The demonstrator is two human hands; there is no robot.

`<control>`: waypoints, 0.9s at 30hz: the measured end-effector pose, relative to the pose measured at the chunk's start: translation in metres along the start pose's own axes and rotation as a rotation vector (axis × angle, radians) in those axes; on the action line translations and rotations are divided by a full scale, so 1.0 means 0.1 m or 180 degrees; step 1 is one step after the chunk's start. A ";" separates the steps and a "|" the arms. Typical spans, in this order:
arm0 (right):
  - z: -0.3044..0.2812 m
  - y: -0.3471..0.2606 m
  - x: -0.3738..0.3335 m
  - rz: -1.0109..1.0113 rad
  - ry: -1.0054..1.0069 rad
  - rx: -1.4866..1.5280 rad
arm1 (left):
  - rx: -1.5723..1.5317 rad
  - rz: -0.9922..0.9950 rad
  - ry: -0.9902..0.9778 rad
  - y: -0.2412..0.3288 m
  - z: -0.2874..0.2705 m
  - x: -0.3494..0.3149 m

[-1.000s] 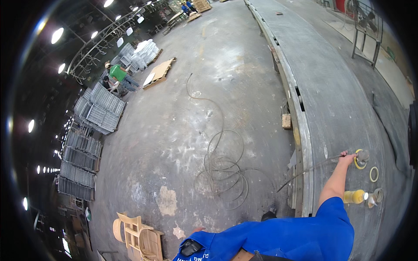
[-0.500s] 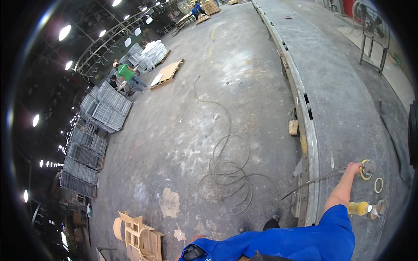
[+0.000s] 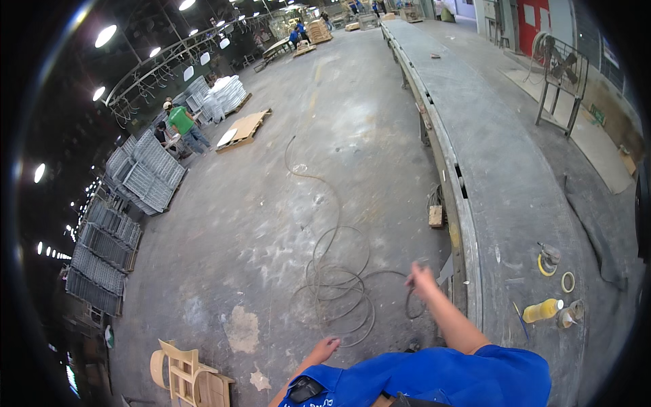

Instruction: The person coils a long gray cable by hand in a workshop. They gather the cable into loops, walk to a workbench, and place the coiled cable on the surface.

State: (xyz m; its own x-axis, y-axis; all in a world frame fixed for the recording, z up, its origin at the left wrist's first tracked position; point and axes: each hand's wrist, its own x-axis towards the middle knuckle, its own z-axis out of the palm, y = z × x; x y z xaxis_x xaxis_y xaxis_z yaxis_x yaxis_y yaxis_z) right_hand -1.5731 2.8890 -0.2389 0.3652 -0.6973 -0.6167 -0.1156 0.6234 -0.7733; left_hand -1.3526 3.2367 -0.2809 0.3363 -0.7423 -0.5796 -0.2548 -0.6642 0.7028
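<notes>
My right hand [image 3: 422, 279] is closed around a thin dark hose [image 3: 386, 273], above the floor beside a long grey raised platform. A short loop hangs below the fist, and the rest lies in loose coils on the floor. My left hand [image 3: 327, 349] is held low near these coils, fingers loosely extended, with nothing visible in it. On the platform to the right sit a grey hand tool [image 3: 550, 255] with a yellow ring against it, a pale yellow ring [image 3: 568, 281], a yellow bottle [image 3: 542, 311], a small clear container [image 3: 569, 315] and a thin blue stick [image 3: 521, 321].
The platform edge [image 3: 451, 203] runs along my right side. Wooden chair parts [image 3: 193, 376] stand at lower left. Stacked metal racks [image 3: 152, 173] line the left, near a person in green [image 3: 183, 122] and a pallet with cardboard [image 3: 244, 130]. A metal-framed fan [image 3: 566, 74] stands far right.
My right hand has left the grey tool on the platform and swung left over the floor with the hose. My left hand has come further into view. The whole view has shifted.
</notes>
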 end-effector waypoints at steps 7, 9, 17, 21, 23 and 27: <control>1.45 -0.66 -1.64 -0.0470 -0.2800 0.1381 | -0.3501 -0.1476 -0.1295 0.56 0.04 0.08; 1.63 -0.88 -2.00 -0.0661 -0.2866 0.1286 | -0.4427 -0.1486 -0.1413 0.65 0.05 0.08; 1.32 -1.00 -2.75 -0.1514 -0.2644 0.0635 | -0.7011 -0.0341 0.0832 0.40 -1.59 0.49; 0.42 -1.26 -2.83 -0.1969 -0.1327 0.1660 | -0.6935 -0.0180 0.1766 -0.17 -2.49 0.22; -0.03 -1.35 -2.82 -0.2016 -0.0738 0.2359 | -0.6648 -0.0367 0.1844 -0.39 -2.62 0.11; -0.51 -1.33 -2.72 -0.2369 0.0119 0.2368 | -0.6232 -0.0230 0.1544 -0.37 -2.68 -0.06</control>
State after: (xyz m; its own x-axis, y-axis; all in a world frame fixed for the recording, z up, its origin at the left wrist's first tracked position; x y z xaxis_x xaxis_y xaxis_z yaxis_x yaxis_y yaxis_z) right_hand -1.7043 2.9782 0.0240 0.0809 -0.9960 -0.0372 0.7270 0.0845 -0.6814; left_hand -1.1025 3.2901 -0.1931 0.5526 -0.4213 -0.7191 0.7917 0.5350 0.2948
